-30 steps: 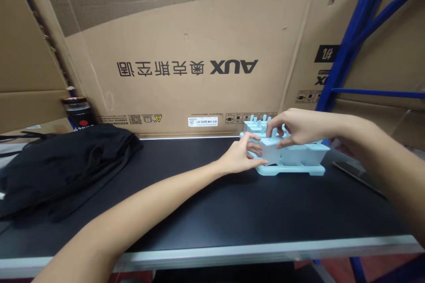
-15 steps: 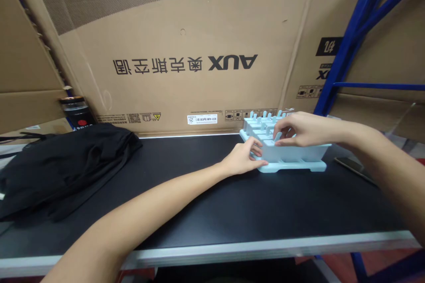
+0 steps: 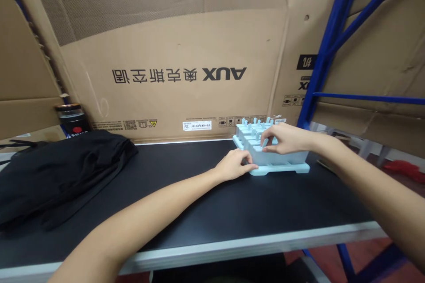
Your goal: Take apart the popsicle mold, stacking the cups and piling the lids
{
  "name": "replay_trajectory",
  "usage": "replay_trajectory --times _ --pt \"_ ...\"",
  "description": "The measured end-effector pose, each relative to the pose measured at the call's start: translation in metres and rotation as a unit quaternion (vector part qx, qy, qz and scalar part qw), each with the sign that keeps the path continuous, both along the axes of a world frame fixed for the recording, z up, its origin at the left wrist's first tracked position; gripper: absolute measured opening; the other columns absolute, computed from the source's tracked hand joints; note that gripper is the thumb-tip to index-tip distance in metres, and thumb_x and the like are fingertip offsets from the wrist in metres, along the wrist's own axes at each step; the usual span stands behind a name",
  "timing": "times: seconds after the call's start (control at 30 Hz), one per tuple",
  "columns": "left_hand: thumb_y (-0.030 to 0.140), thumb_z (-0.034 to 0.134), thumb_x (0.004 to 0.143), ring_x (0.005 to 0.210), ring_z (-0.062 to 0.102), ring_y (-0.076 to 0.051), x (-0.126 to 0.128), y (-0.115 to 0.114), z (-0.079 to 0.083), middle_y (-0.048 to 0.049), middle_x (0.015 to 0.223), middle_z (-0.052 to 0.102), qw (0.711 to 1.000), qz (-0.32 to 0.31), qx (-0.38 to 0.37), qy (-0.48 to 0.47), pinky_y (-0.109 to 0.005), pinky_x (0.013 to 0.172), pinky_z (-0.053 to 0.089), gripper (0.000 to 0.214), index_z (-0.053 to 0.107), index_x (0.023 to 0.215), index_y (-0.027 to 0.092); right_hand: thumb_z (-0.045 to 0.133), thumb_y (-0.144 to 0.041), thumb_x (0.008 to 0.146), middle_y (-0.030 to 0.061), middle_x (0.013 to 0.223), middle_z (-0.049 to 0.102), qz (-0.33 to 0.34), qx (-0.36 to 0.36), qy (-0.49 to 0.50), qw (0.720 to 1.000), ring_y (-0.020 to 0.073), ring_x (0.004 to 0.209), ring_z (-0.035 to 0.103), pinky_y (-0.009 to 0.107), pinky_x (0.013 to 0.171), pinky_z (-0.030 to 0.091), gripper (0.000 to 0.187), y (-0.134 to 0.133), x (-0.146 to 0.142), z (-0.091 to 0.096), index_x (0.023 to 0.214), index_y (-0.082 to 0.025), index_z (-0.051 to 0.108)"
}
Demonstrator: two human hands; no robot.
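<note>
Black and matte, the tabletop is carrying the work under a wall of brown cardboard. On it the right hand is bending down over a pale blue popsicle mould, its fingertips pinching together on one of the small upright handles in the near row. The left hand is pressing against the mould's near left corner, fingers curling on the wall and thumb lying along the flat base rim, gripping it there. The mould is sitting at the back right of the tabletop, a smooth plastic block of squared cells on a footed base, with rounded handles poking up in rows.

Just behind it a large corrugated cardboard box is leaning upside down, its print reading inverted. A blue steel shelf post is rising close to the mould's right end, hemming that side in. Far to the left a heap of soft black fabric is lying folded, with a dark jar standing behind it. Between fabric and mould the surface is running bare to the pale front edge.
</note>
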State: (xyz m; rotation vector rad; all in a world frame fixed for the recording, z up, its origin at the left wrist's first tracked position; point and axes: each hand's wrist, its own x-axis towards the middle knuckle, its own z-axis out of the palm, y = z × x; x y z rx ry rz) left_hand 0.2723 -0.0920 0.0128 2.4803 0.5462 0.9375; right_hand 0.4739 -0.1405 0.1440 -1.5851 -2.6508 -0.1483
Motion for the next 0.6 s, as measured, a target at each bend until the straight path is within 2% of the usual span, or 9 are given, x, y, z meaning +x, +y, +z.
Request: replay_trajectory --times 0.1,0.2,0.23,0.3,0.37,0.43,0.53,0.6 --pt "0.045 0.063 0.090 0.097 0.058 -0.018 -0.003 -0.009 0.008 -0.0001 0.094 0.068 0.999 0.018 0.029 0.041 -0.028 0.085 0.047 0.025 0.060 0.083 0.021 0.059 -0.045 0.080 0.0027 0.080 0.074 0.020 0.057 0.003 0.998 0.0231 0.078 0.068 0.037 0.080 0.045 0.022 -0.009 -0.001 -0.002 0.084 -0.024 0.068" --pt "0.045 0.061 0.091 0.107 0.055 -0.019 -0.006 -0.015 0.012 -0.0013 0.101 0.067 0.997 0.021 0.043 0.068 -0.029 0.088 0.047 0.022 0.061 0.091 0.023 0.053 -0.051 0.085 0.0078 0.093 0.072 0.017 0.193 0.091 0.977 0.0259 0.088 0.065 0.040 0.084 0.044 0.030 -0.023 0.010 -0.010 0.091 -0.023 0.062" --pt "0.044 0.060 0.091 0.108 0.055 -0.019 -0.007 -0.016 0.012 -0.0014 0.103 0.066 0.996 0.019 0.047 0.072 -0.029 0.089 0.047 0.021 0.061 0.093 0.023 0.051 -0.051 0.087 0.0102 0.097 0.070 -0.010 0.241 0.130 0.962 0.0269 0.092 0.064 0.040 0.084 0.044 0.031 -0.027 0.017 -0.014 0.094 -0.022 0.060" --pt "0.044 0.060 0.091 0.110 0.054 -0.019 -0.008 -0.016 0.012 -0.0013 0.107 0.066 0.995 0.009 0.052 0.080 -0.030 0.091 0.047 0.021 0.061 0.096 0.024 0.050 -0.051 0.088 0.0131 0.100 0.067 -0.107 0.306 0.210 0.923 0.0279 0.095 0.061 0.040 0.084 0.044 0.032 -0.034 0.035 -0.028 0.098 -0.021 0.055" --pt "0.043 0.059 0.091 0.112 0.054 -0.018 -0.009 -0.016 0.012 -0.0011 0.110 0.065 0.995 -0.003 0.056 0.086 -0.030 0.093 0.047 0.020 0.061 0.099 0.024 0.051 -0.052 0.086 0.0140 0.101 0.065 -0.212 0.313 0.283 0.882 0.0280 0.094 0.061 0.039 0.083 0.045 0.036 -0.036 0.056 -0.046 0.102 -0.021 0.051" --pt "0.041 0.058 0.093 0.114 0.054 -0.018 -0.010 -0.016 0.012 -0.0011 0.114 0.065 0.994 -0.011 0.057 0.092 -0.030 0.094 0.047 0.019 0.061 0.102 0.025 0.051 -0.056 0.082 0.0162 0.106 0.062 -0.273 0.283 0.338 0.855 0.0297 0.097 0.060 0.040 0.083 0.047 0.042 -0.036 0.073 -0.068 0.105 -0.021 0.046" --pt "0.037 0.056 0.094 0.120 0.052 -0.018 -0.010 -0.020 0.015 -0.0009 0.119 0.064 0.993 -0.009 0.054 0.108 -0.031 0.095 0.047 0.017 0.061 0.105 0.025 0.046 -0.060 0.081 0.0242 0.121 0.055 -0.306 0.235 0.357 0.851 0.0343 0.109 0.058 0.042 0.088 0.047 0.051 -0.035 0.088 -0.094 0.111 -0.019 0.039" --pt "0.033 0.056 0.094 0.122 0.051 -0.018 -0.009 -0.022 0.017 -0.0012 0.121 0.064 0.992 -0.005 0.054 0.112 -0.031 0.097 0.046 0.015 0.061 0.106 0.024 0.039 -0.061 0.085 0.0275 0.123 0.054 -0.314 0.206 0.325 0.868 0.0360 0.108 0.059 0.042 0.087 0.048 0.055 -0.037 0.091 -0.103 0.118 -0.017 0.033"
